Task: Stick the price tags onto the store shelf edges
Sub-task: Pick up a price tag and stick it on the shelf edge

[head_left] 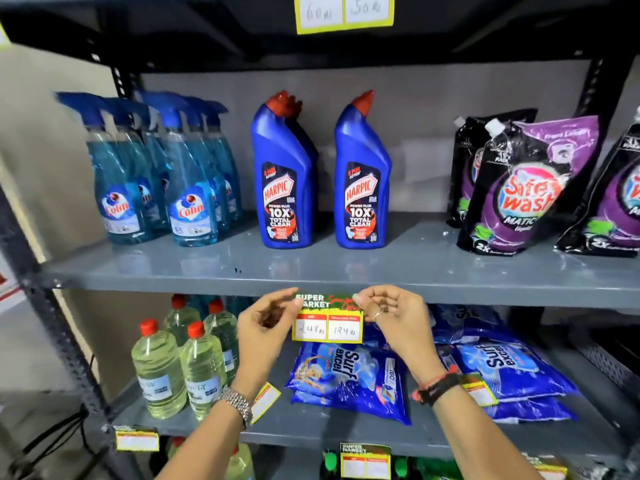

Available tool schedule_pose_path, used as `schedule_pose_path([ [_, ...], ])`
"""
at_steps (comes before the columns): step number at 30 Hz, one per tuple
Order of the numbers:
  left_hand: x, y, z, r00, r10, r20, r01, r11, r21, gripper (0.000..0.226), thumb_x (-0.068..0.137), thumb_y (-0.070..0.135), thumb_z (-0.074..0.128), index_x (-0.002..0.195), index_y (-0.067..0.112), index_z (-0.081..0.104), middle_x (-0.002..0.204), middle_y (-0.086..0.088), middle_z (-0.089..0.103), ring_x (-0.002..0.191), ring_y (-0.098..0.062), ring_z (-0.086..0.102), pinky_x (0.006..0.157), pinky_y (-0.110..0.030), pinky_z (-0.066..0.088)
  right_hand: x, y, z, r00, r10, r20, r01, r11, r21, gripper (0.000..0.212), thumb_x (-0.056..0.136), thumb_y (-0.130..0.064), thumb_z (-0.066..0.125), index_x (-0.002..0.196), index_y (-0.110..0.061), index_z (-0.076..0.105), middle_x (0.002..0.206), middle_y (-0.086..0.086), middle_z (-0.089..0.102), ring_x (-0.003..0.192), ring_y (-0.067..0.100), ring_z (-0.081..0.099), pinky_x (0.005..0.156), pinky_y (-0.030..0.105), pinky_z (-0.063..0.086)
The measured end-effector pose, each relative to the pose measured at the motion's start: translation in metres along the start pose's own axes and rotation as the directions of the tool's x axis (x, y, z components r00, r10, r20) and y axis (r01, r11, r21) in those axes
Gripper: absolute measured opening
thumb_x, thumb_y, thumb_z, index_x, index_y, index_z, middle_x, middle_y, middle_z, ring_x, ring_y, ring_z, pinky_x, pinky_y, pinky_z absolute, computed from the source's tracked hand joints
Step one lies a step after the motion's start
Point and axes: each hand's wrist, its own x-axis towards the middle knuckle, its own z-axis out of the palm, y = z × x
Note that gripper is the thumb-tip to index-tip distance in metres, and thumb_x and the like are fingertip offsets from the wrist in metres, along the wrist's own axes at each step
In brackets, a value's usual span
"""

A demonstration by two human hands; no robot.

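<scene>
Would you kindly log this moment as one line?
left hand: pinches tag's left corner | right hand: pinches right corner | yellow-bordered green price tag: at grey metal shelf edge

A dark metal rack [52, 306] with perforated uprights stands against a plain pale wall [45, 133]. Its grey shelves [311, 265] are glossy and catch soft reflections of overhead light. A grey back panel [415, 133] closes the rack behind. At lower left, black cables [59, 434] trail across a grey floor [31, 410].
</scene>
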Motion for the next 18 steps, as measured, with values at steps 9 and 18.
schedule_pose_path([
  [9, 0.028, 0.009, -0.004, 0.991, 0.003, -0.136, 0.019, 0.987, 0.161, 0.015, 0.073, 0.020, 0.078, 0.074, 0.034, 0.071, 0.061, 0.016, 0.071, 0.063, -0.005, 0.064, 0.061, -0.022, 0.054, 0.009, -0.012, 0.020, 0.993, -0.105, -0.056, 0.090, 0.971, -0.221, 0.011, 0.076, -0.024, 0.074, 0.069, -0.018, 0.069, 0.058, -0.008, 0.067, 0.052, 0.000, 0.061, 0.055, 0.016, 0.052],
  [18, 0.029, 0.003, -0.006, 0.990, 0.053, -0.133, -0.017, 0.966, 0.257, 0.010, 0.071, 0.027, 0.079, 0.075, 0.031, 0.071, 0.067, 0.008, 0.071, 0.060, -0.005, 0.060, 0.055, -0.017, 0.052, 0.018, -0.004, 0.026, 0.978, -0.194, -0.080, 0.156, 0.927, -0.342, 0.011, 0.078, -0.024, 0.072, 0.070, -0.016, 0.069, 0.053, -0.010, 0.062, 0.049, -0.003, 0.055, 0.050, 0.009, 0.044],
])
